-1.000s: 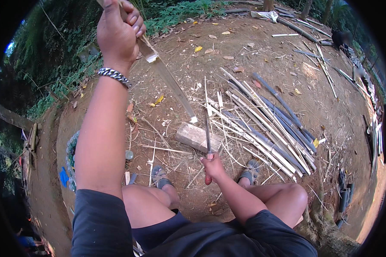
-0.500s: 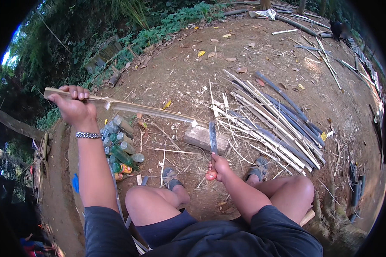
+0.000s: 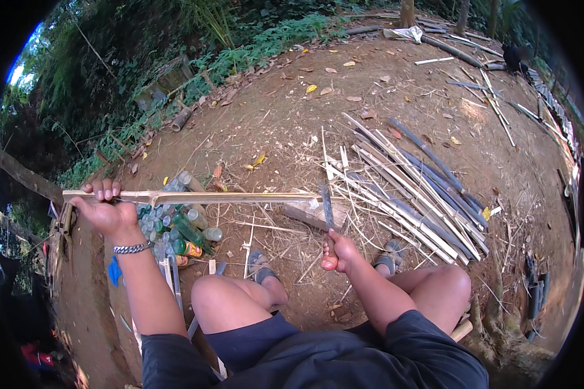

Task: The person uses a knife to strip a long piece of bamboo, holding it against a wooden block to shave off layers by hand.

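My left hand is closed round the near-left end of a long split bamboo strip, held almost level across the picture. A node shows as a bump on it, not far from my fingers. In my right hand is a machete with a reddish handle end, its dark blade pointing away from me. The blade meets or overlaps the strip's far end; whether it cuts into it I cannot tell. Right under that end lies a wooden block on the ground.
A pile of split bamboo strips lies to the right of the block. Left of my feet, glass bottles are bunched together. Shavings litter the dirt. Further bamboo poles and a person are at the far right.
My left hand has come down and nearer, swinging the bamboo strip from a slant to nearly level. The machete stays by the strip's far end. The whole view has shifted slightly.
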A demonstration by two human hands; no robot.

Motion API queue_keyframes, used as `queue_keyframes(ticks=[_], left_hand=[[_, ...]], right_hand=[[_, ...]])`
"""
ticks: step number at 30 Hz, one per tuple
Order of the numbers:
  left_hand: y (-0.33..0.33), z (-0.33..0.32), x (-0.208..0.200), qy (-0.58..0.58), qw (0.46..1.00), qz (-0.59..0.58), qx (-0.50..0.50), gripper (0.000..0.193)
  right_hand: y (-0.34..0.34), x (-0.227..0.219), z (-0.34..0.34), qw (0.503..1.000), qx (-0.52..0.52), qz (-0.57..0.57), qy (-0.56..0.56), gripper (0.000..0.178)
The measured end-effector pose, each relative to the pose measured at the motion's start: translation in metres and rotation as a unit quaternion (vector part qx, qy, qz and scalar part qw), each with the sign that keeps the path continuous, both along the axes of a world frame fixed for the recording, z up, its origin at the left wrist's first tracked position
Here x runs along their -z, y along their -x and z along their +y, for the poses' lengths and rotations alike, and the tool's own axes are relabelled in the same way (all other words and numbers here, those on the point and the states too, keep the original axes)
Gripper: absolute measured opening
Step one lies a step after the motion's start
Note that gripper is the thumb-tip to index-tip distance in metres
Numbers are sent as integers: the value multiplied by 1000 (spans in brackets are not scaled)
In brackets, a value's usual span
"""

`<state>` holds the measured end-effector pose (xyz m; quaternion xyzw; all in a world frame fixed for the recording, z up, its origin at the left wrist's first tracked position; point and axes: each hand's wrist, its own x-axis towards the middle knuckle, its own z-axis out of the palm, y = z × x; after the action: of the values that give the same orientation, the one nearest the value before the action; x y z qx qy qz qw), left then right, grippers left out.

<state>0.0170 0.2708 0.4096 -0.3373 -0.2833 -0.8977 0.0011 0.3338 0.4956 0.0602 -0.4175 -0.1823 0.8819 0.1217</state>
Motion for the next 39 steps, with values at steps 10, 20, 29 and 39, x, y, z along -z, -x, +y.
queue_keyframes(ticks=[10, 20, 29, 39], left_hand=[[-18, 5, -1, 18, 999, 18, -19, 46], [-62, 45, 22, -8, 987, -13, -162, 35], [-96, 57, 44, 155, 964, 106, -187, 26], [-113, 37, 29, 303, 911, 224, -168, 23]], right_hand=[[-8, -52, -11, 981, -152, 103, -54, 28], [25, -135, -74, 983, -107, 133, -66, 24], [11, -155, -72, 987, -58, 151, -11, 27], [-3, -194, -83, 989, -35, 145, 0, 27]])
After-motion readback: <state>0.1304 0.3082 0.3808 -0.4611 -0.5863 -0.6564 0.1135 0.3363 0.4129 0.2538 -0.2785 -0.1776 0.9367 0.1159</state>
